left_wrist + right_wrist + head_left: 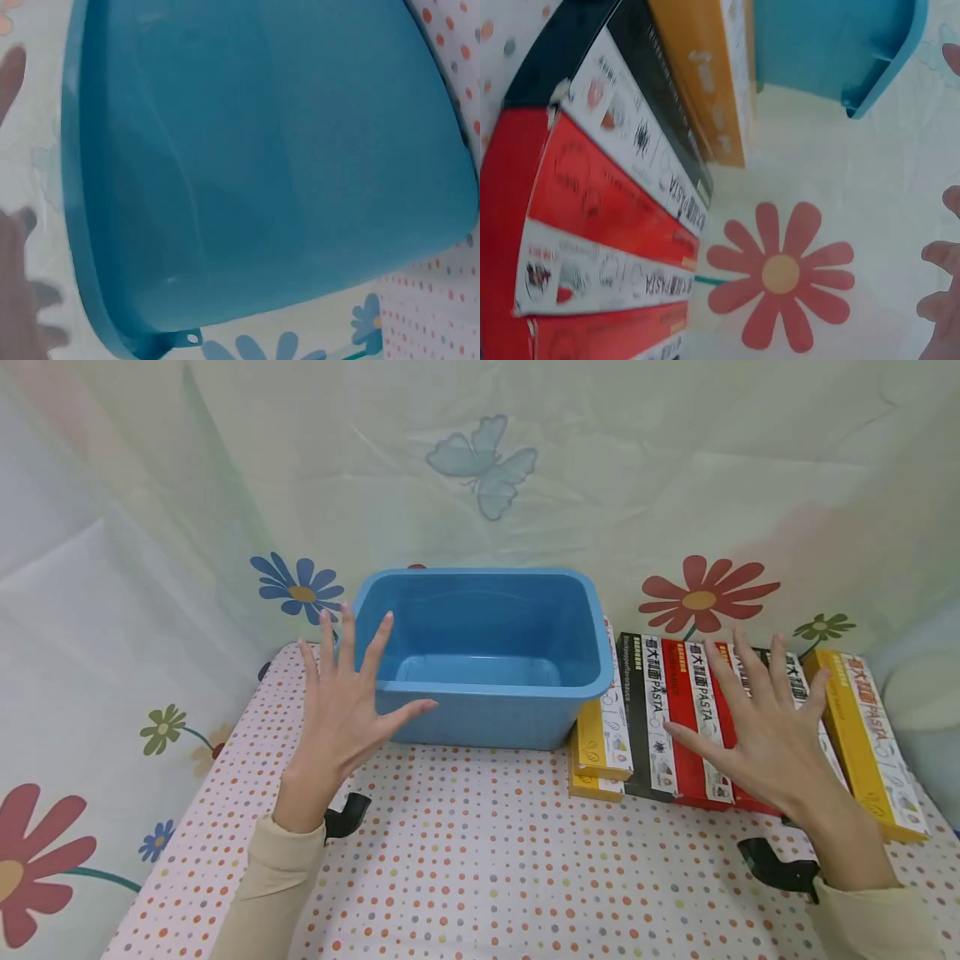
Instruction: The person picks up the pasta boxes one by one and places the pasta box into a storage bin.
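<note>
A blue plastic bin [480,718] stands at the back middle of the table. In the head view my left hand [337,718], fingers spread, hovers in front of the bin's left end and overlaps its rim. My right hand [772,735] is likewise spread, raised over a row of pasta boxes to the right of the bin. Red boxes [686,710] and a black box [637,727] show beside it, partly hidden by the hand. Yellow boxes [600,735] lie stacked against the bin's right side, and another yellow box [862,735] lies at the far right. Neither hand holds anything.
A dotted cloth covers the table [480,852]. Behind it hangs a pale curtain [585,485] printed with flowers and a butterfly. Black wrist mounts [776,864] stick out beside both forearms.
</note>
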Action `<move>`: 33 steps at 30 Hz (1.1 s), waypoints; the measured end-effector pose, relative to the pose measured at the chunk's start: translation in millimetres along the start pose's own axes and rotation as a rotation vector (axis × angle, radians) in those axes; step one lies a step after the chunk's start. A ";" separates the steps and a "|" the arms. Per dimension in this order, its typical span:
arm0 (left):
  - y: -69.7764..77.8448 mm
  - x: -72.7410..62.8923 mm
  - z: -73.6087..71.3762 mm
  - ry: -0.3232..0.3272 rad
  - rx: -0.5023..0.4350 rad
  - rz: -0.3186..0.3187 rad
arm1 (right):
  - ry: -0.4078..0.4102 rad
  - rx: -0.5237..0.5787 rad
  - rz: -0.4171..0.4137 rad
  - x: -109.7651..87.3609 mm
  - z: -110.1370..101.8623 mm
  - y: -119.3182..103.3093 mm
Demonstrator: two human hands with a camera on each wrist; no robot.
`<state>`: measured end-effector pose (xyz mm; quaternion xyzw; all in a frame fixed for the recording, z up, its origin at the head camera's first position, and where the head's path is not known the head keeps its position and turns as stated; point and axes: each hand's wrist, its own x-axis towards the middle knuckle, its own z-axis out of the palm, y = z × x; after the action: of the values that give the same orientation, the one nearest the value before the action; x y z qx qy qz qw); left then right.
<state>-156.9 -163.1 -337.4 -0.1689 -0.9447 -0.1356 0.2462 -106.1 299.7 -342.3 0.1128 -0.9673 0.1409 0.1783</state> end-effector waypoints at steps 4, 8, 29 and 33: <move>10.8 -6.8 -4.7 0.196 -0.062 -0.046 | 0.028 0.100 0.015 -3.5 1.3 -7.6; 25.1 -13.8 -8.5 0.368 -0.204 -0.114 | 0.090 0.325 0.052 -5.2 7.4 -25.5; 64.6 -33.3 32.5 0.175 -1.083 -0.510 | 0.120 0.733 0.340 -23.0 107.0 -87.1; 69.4 -26.8 37.7 0.237 -1.207 -0.517 | 0.105 0.670 0.370 -18.9 113.5 -87.7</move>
<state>-123.9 -94.1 -370.8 -0.0290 -0.6796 -0.7130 0.1702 -100.8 185.3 -430.8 -0.0192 -0.8612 0.4844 0.1524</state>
